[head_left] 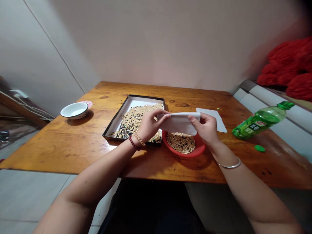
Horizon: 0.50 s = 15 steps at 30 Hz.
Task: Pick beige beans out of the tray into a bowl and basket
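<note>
Left hand point(151, 125) and right hand point(203, 128) each closed on one end of folded white paper point(179, 123), held just above red bowl point(182, 155) of pale beans point(181, 143). Left hand over black tray point(146, 97) of mixed pale and dark beans point(134, 118). Second paper sheet point(214, 118) flat on wooden table point(60, 146); green bottle point(258, 122) lying on its side to right

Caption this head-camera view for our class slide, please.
Left hand and right hand hold white paper over a red bowl of pale beans, beside a dark tray of mixed beans.
</note>
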### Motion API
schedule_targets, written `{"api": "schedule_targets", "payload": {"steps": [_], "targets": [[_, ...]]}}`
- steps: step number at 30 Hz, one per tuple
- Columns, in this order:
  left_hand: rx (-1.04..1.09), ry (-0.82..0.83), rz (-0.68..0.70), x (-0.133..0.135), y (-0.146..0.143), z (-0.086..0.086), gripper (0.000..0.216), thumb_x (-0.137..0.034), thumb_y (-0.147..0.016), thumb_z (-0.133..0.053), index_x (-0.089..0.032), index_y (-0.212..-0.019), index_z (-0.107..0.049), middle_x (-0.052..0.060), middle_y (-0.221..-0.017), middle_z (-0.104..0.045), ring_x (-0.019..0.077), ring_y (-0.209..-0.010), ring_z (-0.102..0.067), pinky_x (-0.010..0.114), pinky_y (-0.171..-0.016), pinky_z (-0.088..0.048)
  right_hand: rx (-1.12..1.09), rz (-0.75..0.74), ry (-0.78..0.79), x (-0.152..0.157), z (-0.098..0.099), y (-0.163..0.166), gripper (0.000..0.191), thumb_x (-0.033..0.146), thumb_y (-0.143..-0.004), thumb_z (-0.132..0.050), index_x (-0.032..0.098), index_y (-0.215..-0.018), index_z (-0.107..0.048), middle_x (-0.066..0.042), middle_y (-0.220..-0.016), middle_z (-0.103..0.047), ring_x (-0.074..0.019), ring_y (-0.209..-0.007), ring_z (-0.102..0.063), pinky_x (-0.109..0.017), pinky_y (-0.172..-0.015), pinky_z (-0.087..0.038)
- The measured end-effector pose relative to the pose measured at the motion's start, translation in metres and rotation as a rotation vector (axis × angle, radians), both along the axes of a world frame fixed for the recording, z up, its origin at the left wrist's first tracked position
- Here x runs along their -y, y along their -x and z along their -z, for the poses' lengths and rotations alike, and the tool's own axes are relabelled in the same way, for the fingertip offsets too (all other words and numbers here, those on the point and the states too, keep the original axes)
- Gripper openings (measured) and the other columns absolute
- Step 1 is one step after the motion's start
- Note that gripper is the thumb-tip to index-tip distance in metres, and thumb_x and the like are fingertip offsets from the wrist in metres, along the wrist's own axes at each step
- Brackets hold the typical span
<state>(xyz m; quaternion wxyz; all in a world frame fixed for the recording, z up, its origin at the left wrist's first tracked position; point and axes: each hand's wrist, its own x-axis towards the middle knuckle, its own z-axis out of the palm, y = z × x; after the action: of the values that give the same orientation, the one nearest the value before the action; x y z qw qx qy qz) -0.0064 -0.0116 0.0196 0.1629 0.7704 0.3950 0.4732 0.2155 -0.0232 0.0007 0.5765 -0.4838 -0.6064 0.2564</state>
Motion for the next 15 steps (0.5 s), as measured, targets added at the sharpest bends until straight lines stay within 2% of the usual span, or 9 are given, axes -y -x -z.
{"api": "schedule_targets", "payload": {"steps": [2,4,6,9,11,13,15], "targets": [[-0.004,-0.057,-0.073,0.0002,-0.0002,-0.0010,0.020,-0.039,-0.085,-0.060,-0.021,-0.087,-0.069,0.004,-0.089,-0.064,0.0138,-0.082,-0.057,0.028,-0.071,-0.047,0.056,0.081,-0.127,0.0000,-0.0006,-0.0004,0.030,0.046,-0.073,-0.070,0.020,-0.063,-0.059,-0.002,-0.075,-0.057,-0.0163,-0.073,-0.056,-0.029,-0.063,-0.046],[0.012,-0.106,-0.127,0.0010,-0.0006,-0.0021,0.021,-0.040,-0.084,-0.062,-0.020,-0.083,-0.068,0.006,-0.096,-0.060,0.0152,-0.088,-0.054,0.028,-0.071,-0.047,0.093,0.127,-0.232,0.0001,-0.0018,-0.0010,0.030,0.045,-0.074,-0.069,0.020,-0.063,-0.057,-0.005,-0.094,-0.059,-0.0204,-0.094,-0.056,-0.035,-0.080,-0.047],[0.018,-0.113,-0.092,0.0023,-0.0010,-0.0028,0.022,-0.040,-0.085,-0.060,-0.019,-0.083,-0.066,0.007,-0.102,-0.060,0.0150,-0.092,-0.055,0.027,-0.071,-0.047,0.083,0.090,-0.227,0.0006,-0.0019,-0.0010,0.029,0.045,-0.078,-0.064,0.021,-0.065,-0.056,-0.006,-0.105,-0.059,-0.0226,-0.104,-0.055,-0.038,-0.088,-0.045],[-0.026,-0.050,-0.001,0.0046,-0.0020,-0.0021,0.023,-0.038,-0.090,-0.053,-0.017,-0.084,-0.062,0.004,-0.087,-0.064,0.0115,-0.078,-0.057,0.024,-0.066,-0.045,-0.018,-0.033,-0.058,0.0005,0.0015,0.0015,0.031,0.048,-0.083,-0.058,0.022,-0.068,-0.050,-0.004,-0.086,-0.063,-0.0198,-0.085,-0.061,-0.034,-0.073,-0.050],[-0.046,-0.006,0.012,0.0055,-0.0027,-0.0006,0.023,-0.038,-0.091,-0.051,-0.017,-0.085,-0.060,0.001,-0.075,-0.064,0.0095,-0.066,-0.055,0.022,-0.060,-0.043,-0.116,-0.067,0.034,-0.0011,0.0043,0.0038,0.031,0.051,-0.082,-0.057,0.023,-0.072,-0.047,-0.001,-0.073,-0.060,-0.0166,-0.070,-0.060,-0.030,-0.064,-0.050],[-0.043,0.001,0.017,0.0059,-0.0032,0.0009,0.023,-0.037,-0.091,-0.051,-0.017,-0.086,-0.060,0.000,-0.073,-0.064,0.0084,-0.062,-0.053,0.022,-0.057,-0.041,-0.205,-0.092,0.104,-0.0029,0.0044,0.0043,0.030,0.051,-0.078,-0.061,0.024,-0.084,-0.048,0.001,-0.073,-0.060,-0.0149,-0.065,-0.059,-0.027,-0.061,-0.050],[-0.046,-0.009,0.029,0.0063,-0.0034,0.0013,0.022,-0.037,-0.091,-0.051,-0.018,-0.086,-0.059,-0.001,-0.072,-0.063,0.0078,-0.060,-0.052,0.021,-0.056,-0.040,-0.272,-0.143,0.198,-0.0032,0.0003,0.0018,0.041,0.049,-0.074,-0.066,0.025,-0.101,-0.048,0.001,-0.078,-0.063,-0.0146,-0.064,-0.060,-0.027,-0.060,-0.051]]}}
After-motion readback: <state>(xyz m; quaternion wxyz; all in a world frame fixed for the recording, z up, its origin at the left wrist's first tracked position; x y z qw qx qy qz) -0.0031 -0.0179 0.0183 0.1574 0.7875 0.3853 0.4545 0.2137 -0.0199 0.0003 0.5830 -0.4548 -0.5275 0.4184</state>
